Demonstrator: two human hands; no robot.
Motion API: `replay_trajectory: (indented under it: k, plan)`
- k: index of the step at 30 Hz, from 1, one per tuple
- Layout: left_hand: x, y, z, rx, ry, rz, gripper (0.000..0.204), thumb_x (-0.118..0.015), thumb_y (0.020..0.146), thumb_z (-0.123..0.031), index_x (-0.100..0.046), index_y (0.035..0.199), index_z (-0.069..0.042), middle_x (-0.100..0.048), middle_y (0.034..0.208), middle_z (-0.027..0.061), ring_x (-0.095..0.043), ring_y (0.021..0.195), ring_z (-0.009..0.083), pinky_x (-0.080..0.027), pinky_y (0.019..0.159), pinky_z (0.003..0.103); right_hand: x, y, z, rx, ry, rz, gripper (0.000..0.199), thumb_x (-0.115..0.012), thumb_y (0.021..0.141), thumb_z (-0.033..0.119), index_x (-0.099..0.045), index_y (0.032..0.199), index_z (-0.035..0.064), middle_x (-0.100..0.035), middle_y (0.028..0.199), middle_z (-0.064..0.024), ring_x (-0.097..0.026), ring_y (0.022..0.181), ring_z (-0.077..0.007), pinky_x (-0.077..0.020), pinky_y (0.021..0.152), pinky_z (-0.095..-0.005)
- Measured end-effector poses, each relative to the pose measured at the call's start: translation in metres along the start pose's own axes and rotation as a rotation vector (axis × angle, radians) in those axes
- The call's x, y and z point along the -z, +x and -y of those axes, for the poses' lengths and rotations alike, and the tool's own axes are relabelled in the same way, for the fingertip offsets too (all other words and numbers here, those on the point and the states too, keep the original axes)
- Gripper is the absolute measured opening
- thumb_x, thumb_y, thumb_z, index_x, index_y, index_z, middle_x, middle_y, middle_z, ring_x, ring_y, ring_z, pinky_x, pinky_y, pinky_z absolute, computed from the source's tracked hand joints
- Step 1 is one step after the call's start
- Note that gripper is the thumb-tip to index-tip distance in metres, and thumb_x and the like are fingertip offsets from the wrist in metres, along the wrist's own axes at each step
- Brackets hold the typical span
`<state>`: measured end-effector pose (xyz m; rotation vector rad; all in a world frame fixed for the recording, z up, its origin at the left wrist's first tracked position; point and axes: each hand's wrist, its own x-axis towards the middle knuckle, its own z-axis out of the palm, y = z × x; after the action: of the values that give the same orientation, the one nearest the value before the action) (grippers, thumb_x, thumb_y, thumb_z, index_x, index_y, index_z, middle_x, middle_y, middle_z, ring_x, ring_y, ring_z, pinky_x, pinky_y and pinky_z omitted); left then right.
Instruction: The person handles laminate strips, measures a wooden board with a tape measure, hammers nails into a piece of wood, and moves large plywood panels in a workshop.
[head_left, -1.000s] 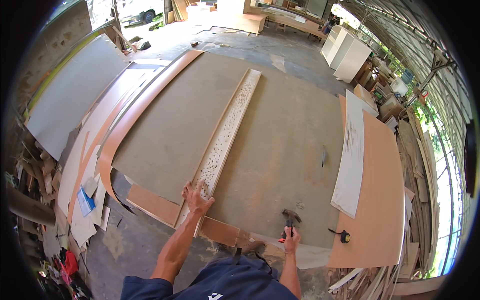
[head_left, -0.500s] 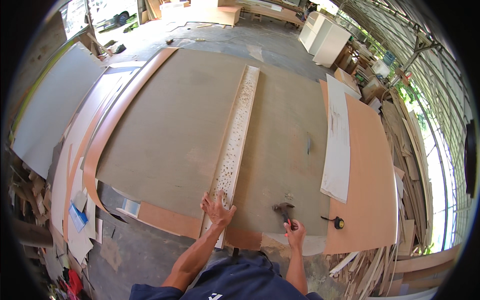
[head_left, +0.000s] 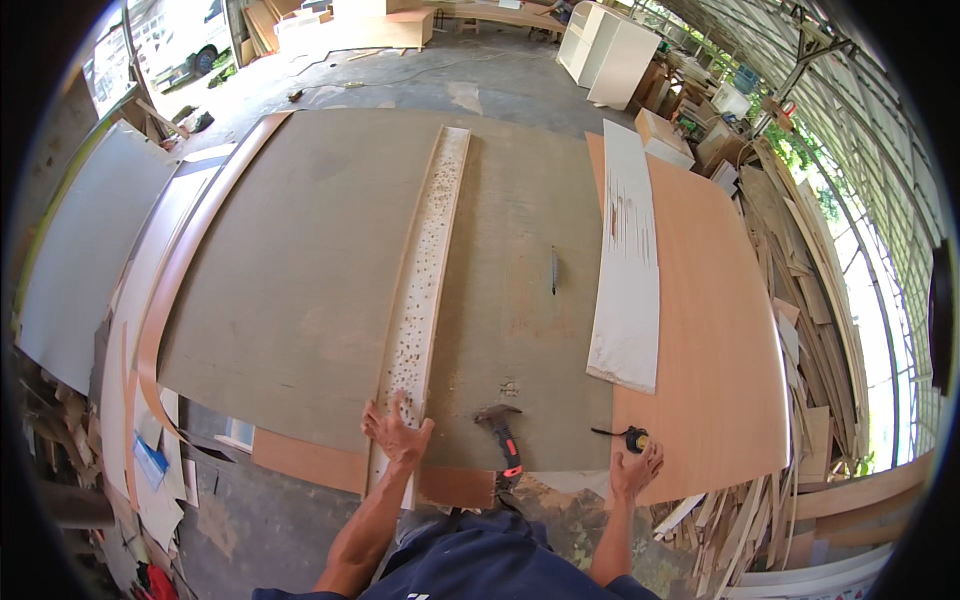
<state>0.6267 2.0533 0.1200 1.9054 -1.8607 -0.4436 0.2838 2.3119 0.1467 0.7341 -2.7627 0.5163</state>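
A long, narrow white board (head_left: 418, 300) with raised edges and brown specks lies lengthwise on the large grey-brown sheet. Across its near end my left hand (head_left: 398, 438) spans from edge to edge, fingers bent and thumb on the right side. My right hand (head_left: 636, 470) is closed on a small black and yellow tape measure (head_left: 636, 438) near the sheet's right corner; its palm side is hidden. Between the hands, a claw hammer (head_left: 506, 440) with a red and black handle rests at the sheet's near edge. A thin dark pen-like tool (head_left: 554, 270) lies farther up.
A white strip (head_left: 626, 290) overlaps the orange-brown panel (head_left: 705, 330) at right. Scrap wood (head_left: 735, 530) is heaped beyond the near right corner. Curled veneer (head_left: 190, 240) edges the left side, beside white panels (head_left: 90, 240). A white cabinet (head_left: 615, 60) stands at the back.
My right hand has let go of the hammer, now lying on the sheet, and moved right to take hold of the tape measure. My left hand stays on the speckled board. The view has shifted.
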Motion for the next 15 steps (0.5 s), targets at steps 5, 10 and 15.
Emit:
replay_trajectory:
  k: [5,10,15]
  plan:
    - [-0.017,-0.009,0.001,-0.036,0.019,-0.016,0.077,-0.083,0.054,-0.029,-0.056,0.126,-0.025,-0.035,0.132,0.0242,-0.031,0.126,0.0429,-0.022,0.106,0.054,-0.010,0.036,-0.068,0.037,0.110,0.343,0.076,-0.075,0.073,0.025,-0.038,0.136,0.0032,-0.042,0.132,-0.0192,-0.040,0.121,-0.0415,-0.0356,0.100,-0.0532]
    - [-0.033,-0.026,-0.024,-0.023,0.013,-0.021,0.078,-0.084,0.053,-0.028,-0.057,0.126,-0.026,-0.034,0.133,0.0237,-0.029,0.129,0.0427,-0.022,0.107,0.053,-0.024,0.064,-0.098,0.216,0.142,0.327,0.075,-0.077,0.073,0.027,-0.040,0.133,0.0008,-0.047,0.124,-0.0209,-0.044,0.117,-0.0407,-0.0410,0.096,-0.0495]
    - [-0.047,-0.036,-0.037,-0.020,0.004,-0.038,0.078,-0.083,0.052,-0.027,-0.058,0.126,-0.025,-0.035,0.134,0.0236,-0.029,0.129,0.0425,-0.021,0.109,0.051,-0.036,0.084,-0.119,0.158,0.414,0.301,0.063,-0.079,0.070,0.023,-0.048,0.120,-0.0005,-0.050,0.114,-0.0202,-0.049,0.109,-0.0394,-0.0424,0.092,-0.0479]
